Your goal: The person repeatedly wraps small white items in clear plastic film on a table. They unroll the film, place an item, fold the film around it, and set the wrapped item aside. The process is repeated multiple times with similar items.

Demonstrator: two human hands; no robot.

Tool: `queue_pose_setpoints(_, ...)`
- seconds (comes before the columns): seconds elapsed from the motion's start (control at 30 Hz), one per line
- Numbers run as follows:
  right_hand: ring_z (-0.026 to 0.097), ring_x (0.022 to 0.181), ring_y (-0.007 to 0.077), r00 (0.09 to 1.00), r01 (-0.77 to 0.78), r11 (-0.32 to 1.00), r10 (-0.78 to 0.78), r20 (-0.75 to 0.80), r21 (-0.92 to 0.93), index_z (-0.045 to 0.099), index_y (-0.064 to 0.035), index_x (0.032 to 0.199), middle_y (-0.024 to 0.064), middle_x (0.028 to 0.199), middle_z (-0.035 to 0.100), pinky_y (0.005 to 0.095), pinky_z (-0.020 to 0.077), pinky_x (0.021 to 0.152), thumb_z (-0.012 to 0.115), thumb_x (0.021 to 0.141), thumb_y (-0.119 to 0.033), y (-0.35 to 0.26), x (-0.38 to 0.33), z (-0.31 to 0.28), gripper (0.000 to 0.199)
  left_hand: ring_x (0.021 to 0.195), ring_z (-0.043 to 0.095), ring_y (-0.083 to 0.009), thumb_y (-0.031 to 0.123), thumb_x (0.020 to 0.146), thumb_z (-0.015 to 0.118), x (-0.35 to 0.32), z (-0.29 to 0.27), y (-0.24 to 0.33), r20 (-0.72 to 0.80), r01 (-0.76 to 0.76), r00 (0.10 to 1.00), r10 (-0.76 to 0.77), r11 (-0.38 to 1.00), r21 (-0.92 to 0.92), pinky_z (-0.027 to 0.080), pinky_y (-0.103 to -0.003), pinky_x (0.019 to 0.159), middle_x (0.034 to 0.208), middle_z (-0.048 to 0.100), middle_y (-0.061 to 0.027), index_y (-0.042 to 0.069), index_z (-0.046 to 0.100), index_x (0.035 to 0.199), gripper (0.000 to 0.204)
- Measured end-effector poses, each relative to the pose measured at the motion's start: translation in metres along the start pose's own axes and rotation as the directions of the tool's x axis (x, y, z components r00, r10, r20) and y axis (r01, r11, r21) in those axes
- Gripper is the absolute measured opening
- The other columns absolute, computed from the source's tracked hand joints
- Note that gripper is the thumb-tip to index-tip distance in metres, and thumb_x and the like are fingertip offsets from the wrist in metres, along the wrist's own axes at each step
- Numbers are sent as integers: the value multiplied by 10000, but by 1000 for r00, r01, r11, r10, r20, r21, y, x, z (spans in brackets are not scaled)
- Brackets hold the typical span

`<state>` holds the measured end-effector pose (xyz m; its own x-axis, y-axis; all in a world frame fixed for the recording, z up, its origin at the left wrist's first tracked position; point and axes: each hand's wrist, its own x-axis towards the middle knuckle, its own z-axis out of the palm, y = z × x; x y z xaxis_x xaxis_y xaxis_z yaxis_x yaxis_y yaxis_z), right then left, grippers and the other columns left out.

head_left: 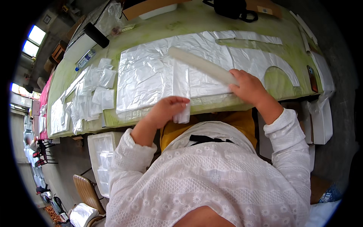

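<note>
A stack of thin whitish plastic aprons lies flat on the green-covered table in front of me, its curved cutout and narrow strap toward the right. Across it runs a narrow folded plastic strip, whose near end hangs past the table edge. My left hand is closed on that near end, fingers curled over it. My right hand grips the right end of a long, pale, smooth bar. The bar slants up to the left over the aprons and the strip; whether it touches them I cannot tell.
Several small folded plastic packets are heaped at the left, by a water bottle and a black cylinder. A phone lies at the right edge. A black bag and a cardboard box stand at the far side.
</note>
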<state>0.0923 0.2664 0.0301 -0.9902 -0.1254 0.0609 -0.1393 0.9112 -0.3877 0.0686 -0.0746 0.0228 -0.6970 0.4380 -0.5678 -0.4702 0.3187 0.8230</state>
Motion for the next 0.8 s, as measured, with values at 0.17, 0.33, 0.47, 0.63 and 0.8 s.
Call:
queue_pose_setpoints(0.17,619,1108,374,990,-139,988,139,-10,-62,563,-94,1351,160,1186,655,464,503,952,660,868,-252,15,10,-6,517,1000,656,-149,156,1037,597,-31,26,-18,287,105,956,-59,983,-149,582,-305,823,1158,654,-63,54,557,1432,410)
queue_pose_setpoints(0.33,507,1299,355,887,242,926,-332,-320,-288,539,-138,1408,130,1337,588,526,389,1105,688,824,-191,-6,-3,15,605,1032,657,-145,216,1040,617,-44,38,-24,333,75,943,-11,981,-181,556,-299,838,1214,650,-52,99,506,1500,488)
queue_pose_setpoints(0.47,464,1380,340,796,556,826,-562,-226,-94,550,-164,1426,94,1467,536,575,297,1183,698,829,-143,-64,-15,37,615,1038,657,-150,233,1036,626,-39,40,-34,358,91,933,32,942,-323,538,-296,834,1253,639,-45,94,498,1508,508)
queue_pose_setpoints(0.63,480,1384,321,827,557,830,-550,-119,33,631,-157,1354,51,1453,577,570,303,1185,706,849,-156,-74,-6,77,511,1011,642,-124,176,1024,638,-50,38,-33,475,58,874,102,948,-312,531,-288,828,1175,658,-50,46,531,1469,476)
queue_pose_setpoints(0.8,540,1312,299,830,550,828,-528,-178,107,689,-133,1251,56,1356,641,543,351,1148,708,838,-160,-71,-7,81,415,1064,634,-203,-45,881,660,-55,-1,-40,206,-546,827,523,834,77,533,-339,904,1121,659,-95,8,605,1346,471)
